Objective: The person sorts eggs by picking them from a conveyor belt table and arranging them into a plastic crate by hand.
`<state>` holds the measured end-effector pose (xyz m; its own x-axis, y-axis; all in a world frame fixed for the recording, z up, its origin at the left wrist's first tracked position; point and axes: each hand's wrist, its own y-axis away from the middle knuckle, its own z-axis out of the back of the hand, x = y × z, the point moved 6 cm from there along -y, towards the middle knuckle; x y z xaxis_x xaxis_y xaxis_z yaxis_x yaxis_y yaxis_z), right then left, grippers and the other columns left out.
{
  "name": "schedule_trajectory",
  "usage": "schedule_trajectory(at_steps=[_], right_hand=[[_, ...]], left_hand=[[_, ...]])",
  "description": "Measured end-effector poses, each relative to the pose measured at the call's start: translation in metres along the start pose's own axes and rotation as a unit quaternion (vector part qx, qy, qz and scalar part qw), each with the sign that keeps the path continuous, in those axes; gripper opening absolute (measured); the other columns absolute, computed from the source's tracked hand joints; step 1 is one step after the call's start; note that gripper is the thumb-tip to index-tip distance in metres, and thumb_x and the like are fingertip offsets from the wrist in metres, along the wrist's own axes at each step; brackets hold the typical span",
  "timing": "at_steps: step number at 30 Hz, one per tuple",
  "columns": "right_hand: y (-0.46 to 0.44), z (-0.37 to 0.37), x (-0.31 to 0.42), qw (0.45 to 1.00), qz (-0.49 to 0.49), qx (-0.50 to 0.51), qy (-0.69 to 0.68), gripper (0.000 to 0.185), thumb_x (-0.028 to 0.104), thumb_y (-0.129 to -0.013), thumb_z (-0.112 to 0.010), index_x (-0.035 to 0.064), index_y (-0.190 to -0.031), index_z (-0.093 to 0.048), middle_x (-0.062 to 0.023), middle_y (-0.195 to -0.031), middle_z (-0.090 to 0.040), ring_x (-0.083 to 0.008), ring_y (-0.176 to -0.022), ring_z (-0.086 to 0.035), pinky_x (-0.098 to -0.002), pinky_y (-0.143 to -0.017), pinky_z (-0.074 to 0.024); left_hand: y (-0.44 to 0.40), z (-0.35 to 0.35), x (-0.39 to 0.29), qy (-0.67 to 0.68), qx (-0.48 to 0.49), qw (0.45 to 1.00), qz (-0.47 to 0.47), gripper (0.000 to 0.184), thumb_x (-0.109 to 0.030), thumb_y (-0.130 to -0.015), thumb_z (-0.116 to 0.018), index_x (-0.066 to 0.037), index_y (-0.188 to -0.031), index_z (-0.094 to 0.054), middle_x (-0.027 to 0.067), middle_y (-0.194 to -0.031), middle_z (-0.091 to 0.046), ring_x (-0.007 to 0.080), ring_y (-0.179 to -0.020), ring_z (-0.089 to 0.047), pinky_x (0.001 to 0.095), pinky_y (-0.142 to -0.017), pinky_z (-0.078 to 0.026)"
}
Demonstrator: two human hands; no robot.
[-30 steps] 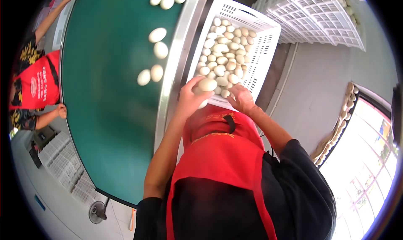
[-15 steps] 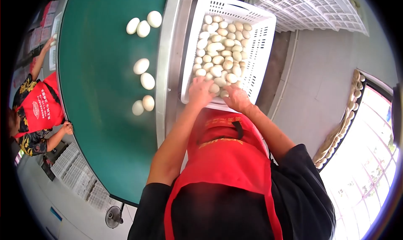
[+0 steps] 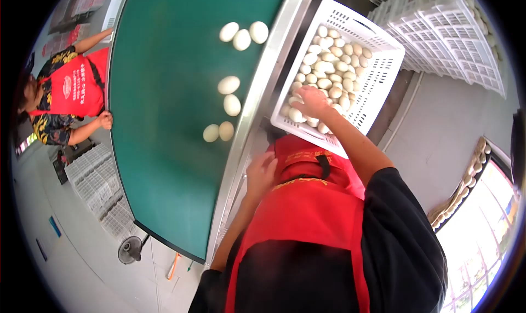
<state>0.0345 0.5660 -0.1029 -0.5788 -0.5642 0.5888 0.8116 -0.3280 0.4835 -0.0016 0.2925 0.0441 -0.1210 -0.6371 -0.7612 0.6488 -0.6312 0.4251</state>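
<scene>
Many pale eggs [image 3: 335,69] fill a white slotted plastic crate [image 3: 378,66]. My right hand [image 3: 313,101] reaches into the near part of the crate. Its fingers are spread over the eggs and touch them; the fingertips are partly lost among the shells. My left hand [image 3: 261,173] is outside the crate, low between the metal table edge and my red apron [image 3: 307,214]. It looks a little blurred, with loosely bent fingers apart and no object visible in it.
Several loose eggs [image 3: 228,84] lie on the green table [image 3: 170,165] along its metal rim [image 3: 246,116]. Stacked white crates [image 3: 438,33] stand at the upper right. Across the table, a person in a red apron [image 3: 79,85] holds its edge. A fan [image 3: 130,250] is below.
My left hand has left the crate and dropped toward my apron. My right hand has shifted left over the eggs. The whole view has turned, so the table and crate appear farther right.
</scene>
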Motion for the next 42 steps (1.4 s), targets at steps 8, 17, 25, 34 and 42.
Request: schedule_trajectory(at_steps=[8,17,25,34,42], right_hand=[[-0.009,-0.001,0.015,0.999,-0.008,-0.042,0.03,0.03,0.023,-0.084,-0.073,0.0121,-0.112,-0.074,-0.0125,-0.119,-0.071,-0.0339,-0.118,-0.063,-0.0444,-0.1,-0.0516],[0.062,0.098,0.249,0.861,0.476,-0.182,0.006,0.054,0.013,-0.071,-0.084,0.0109,-0.122,-0.067,-0.0185,-0.134,-0.057,-0.0371,-0.12,-0.057,-0.0501,-0.099,-0.0479],[-0.003,0.021,0.3,0.78,0.609,0.004,0.142,0.048,0.034,-0.07,-0.083,0.0086,-0.109,-0.072,-0.0127,-0.107,-0.062,-0.0318,-0.102,-0.06,-0.044,-0.083,-0.0509],[0.03,-0.011,0.333,0.857,0.494,0.138,-0.047,0.046,0.038,-0.072,-0.082,0.0093,-0.107,-0.075,-0.0115,-0.115,-0.067,-0.0343,-0.098,-0.069,-0.0461,-0.083,-0.0574],[0.106,-0.108,0.361,0.817,0.496,0.222,0.192,0.031,0.021,-0.064,-0.078,0.0048,-0.09,-0.078,-0.0239,-0.119,-0.062,-0.0366,-0.084,-0.071,-0.0458,-0.072,-0.0585]], left_hand=[[0.166,0.036,0.169,0.471,-0.277,0.747,0.378,0.079,-0.062,-0.103,-0.047,0.004,-0.145,-0.044,0.0222,-0.134,-0.06,0.032,-0.112,-0.066,0.045,-0.096,-0.054],[0.219,0.107,0.264,0.547,-0.614,0.351,0.448,0.082,-0.066,-0.098,-0.044,-0.013,-0.159,-0.031,0.0084,-0.16,-0.042,0.0355,-0.139,-0.048,0.049,-0.11,-0.047],[0.22,0.113,0.294,0.245,-0.496,0.448,0.702,0.043,-0.027,-0.098,-0.049,-0.009,-0.136,-0.058,0.0089,-0.145,-0.062,0.0247,-0.133,-0.058,0.0356,-0.11,-0.047],[0.2,0.131,0.208,0.207,-0.495,0.377,0.755,0.037,-0.027,-0.089,-0.064,-0.005,-0.118,-0.066,0.0118,-0.126,-0.071,0.0233,-0.11,-0.072,0.0357,-0.096,-0.057],[0.202,0.125,0.233,0.286,-0.573,0.358,0.679,0.043,-0.025,-0.098,-0.047,0.0,-0.129,-0.064,0.0149,-0.136,-0.068,0.031,-0.126,-0.064,0.0497,-0.108,-0.05]])
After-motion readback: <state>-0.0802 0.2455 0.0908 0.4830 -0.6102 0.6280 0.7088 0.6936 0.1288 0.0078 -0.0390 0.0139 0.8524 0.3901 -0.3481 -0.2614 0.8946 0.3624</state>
